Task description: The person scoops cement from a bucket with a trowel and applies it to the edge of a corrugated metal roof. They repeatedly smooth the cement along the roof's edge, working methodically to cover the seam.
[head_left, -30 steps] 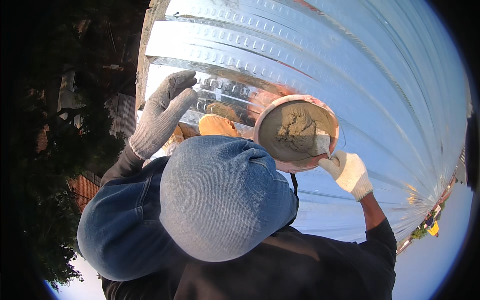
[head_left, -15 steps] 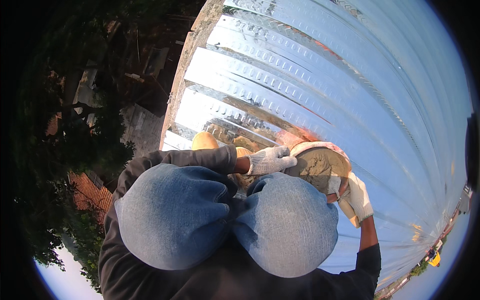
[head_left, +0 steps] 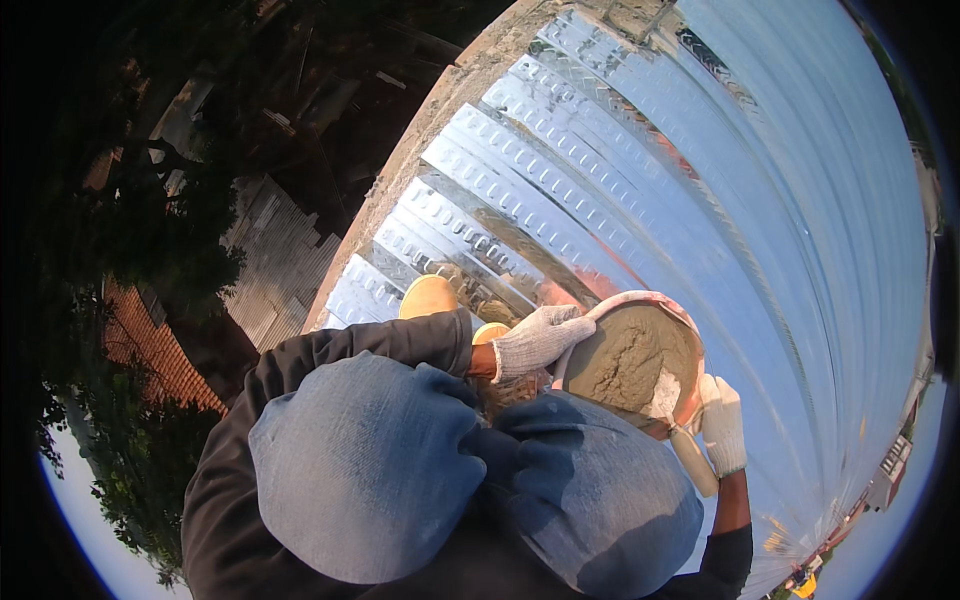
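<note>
Between my knees and the metal sheets is a round reddish pail [head_left: 700, 330] of wet grey mortar [head_left: 625, 360]. My left hand [head_left: 540, 342], in a white knit glove, closes on the pail's left rim. At the right rim my right hand [head_left: 722, 425], gloved alike, grips the pail's side; its fingertips are partly hidden behind the wall. A trowel lies in the mortar, its smeared blade [head_left: 664, 393] near the right rim. The trowel's pale handle [head_left: 694, 463] sticks out over the rim beside my right palm.
Shiny ribbed metal decking [head_left: 560, 180] spreads ahead and to the right. A rough concrete edge [head_left: 390, 185] runs along its left, with trees [head_left: 160, 470] and lower roofs [head_left: 160, 345] far below. My yellow boots [head_left: 428, 297] stand near that edge. A person in yellow [head_left: 803, 583] is at the far right.
The view has turned, and the pail shows more fully, farther out from my right knee. My right hand has shifted along the pail's right side. Both hands stay on the pail.
</note>
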The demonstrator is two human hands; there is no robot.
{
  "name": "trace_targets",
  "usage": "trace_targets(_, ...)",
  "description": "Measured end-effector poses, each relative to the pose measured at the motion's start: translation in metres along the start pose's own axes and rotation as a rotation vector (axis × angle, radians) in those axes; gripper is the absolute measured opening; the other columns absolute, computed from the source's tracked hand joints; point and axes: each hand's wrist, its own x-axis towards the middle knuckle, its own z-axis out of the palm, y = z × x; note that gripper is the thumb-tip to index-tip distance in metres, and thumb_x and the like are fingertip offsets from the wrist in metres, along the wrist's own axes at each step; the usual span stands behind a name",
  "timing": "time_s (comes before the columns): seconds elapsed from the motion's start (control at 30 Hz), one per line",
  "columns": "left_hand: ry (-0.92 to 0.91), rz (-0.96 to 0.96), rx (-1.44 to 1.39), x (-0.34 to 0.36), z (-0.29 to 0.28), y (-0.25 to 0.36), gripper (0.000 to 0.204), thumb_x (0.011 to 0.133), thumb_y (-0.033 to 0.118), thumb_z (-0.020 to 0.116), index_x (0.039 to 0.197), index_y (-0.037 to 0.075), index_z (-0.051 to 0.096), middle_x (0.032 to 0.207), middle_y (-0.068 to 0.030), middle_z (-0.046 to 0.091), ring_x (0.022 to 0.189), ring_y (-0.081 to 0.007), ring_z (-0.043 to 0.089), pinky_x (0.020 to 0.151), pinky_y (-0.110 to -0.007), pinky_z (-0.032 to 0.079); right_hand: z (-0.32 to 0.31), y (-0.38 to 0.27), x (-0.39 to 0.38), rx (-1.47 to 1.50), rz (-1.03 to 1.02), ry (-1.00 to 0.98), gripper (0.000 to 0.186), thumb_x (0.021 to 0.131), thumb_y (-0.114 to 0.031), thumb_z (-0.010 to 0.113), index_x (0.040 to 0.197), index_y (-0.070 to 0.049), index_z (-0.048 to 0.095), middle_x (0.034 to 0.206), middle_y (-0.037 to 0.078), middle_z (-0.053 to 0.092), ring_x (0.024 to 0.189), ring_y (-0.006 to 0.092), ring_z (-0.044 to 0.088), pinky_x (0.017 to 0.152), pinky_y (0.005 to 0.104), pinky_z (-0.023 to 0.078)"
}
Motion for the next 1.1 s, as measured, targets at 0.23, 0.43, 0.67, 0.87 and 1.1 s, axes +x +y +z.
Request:
trace_targets(0.23, 0.218, 0.158, -0.102, -0.018, -0.032, 0.076, 0.044, 0.116, 0.044, 0.073, 0.131, 0.003, 0.077, 0.109, -0.0009, 0.075, 0.096, -0.0081, 0.068, 0.079, -0.03, 0.058, -0.078, -0.084, 0.078, 0.166, -0.03, 0.073, 0.036, 0.12, -0.029, 0.051, 0.107, 0.001, 0.067, 0.09, 0.013, 0.054, 0.071, 0.0267, 0.061, 0.063, 0.0409, 0.05)
trace_targets(0.43, 0.49, 0.354, -0.251, -0.028, -0.114, 0.117, 0.04, 0.113, 0.045, 0.079, 0.121, 0.007, 0.078, 0.105, 0.0007, 0.074, 0.095, -0.0078, 0.069, 0.078, -0.028, 0.058, -0.098, -0.174, 0.202, 0.312, -0.15, 0.067, 0.056, 0.12, -0.049, 0.058, 0.104, 0.003, 0.069, 0.088, 0.01, 0.064, 0.068, 0.0188, 0.061, 0.06, 0.0395, 0.053)
trace_targets(0.67, 0.657, 0.552, -0.392, -0.021, -0.198, 0.129, 0.05, 0.115, 0.041, 0.073, 0.146, 0.002, 0.075, 0.13, -0.0137, 0.08, 0.108, -0.0182, 0.079, 0.089, -0.035, 0.067, -0.085, -0.267, 0.321, 0.18, -0.347, 0.026, 0.063, 0.115, -0.06, 0.063, 0.105, 0.002, 0.07, 0.089, 0.009, 0.065, 0.077, 0.0195, 0.066, 0.073, 0.0402, 0.059)
trace_targets(0.87, 0.726, 0.522, -0.36, -0.016, -0.213, 0.107, 0.046, 0.115, 0.043, 0.074, 0.14, 0.004, 0.078, 0.121, -0.0079, 0.08, 0.101, -0.0138, 0.075, 0.083, -0.033, 0.064, -0.094, -0.298, 0.311, -0.142, -0.343, 0.092, 0.073, 0.109, -0.062, 0.071, 0.135, 0.006, 0.073, 0.106, 0.02, 0.08, 0.103, 0.0325, 0.081, 0.089, 0.0444, 0.062)
trace_targets(1.1, 0.74, 0.525, -0.57, -0.006, -0.202, 0.102, 0.035, 0.115, 0.038, 0.077, 0.131, 0.007, 0.08, 0.102, 0.0031, 0.074, 0.082, -0.0052, 0.063, 0.065, -0.026, 0.05, -0.08, -0.325, 0.23, -0.32, -0.129, 0.064, 0.084, 0.106, -0.069, 0.074, 0.152, 0.001, 0.065, 0.104, 0.026, 0.082, 0.103, 0.0426, 0.081, 0.09, 0.0543, 0.062)
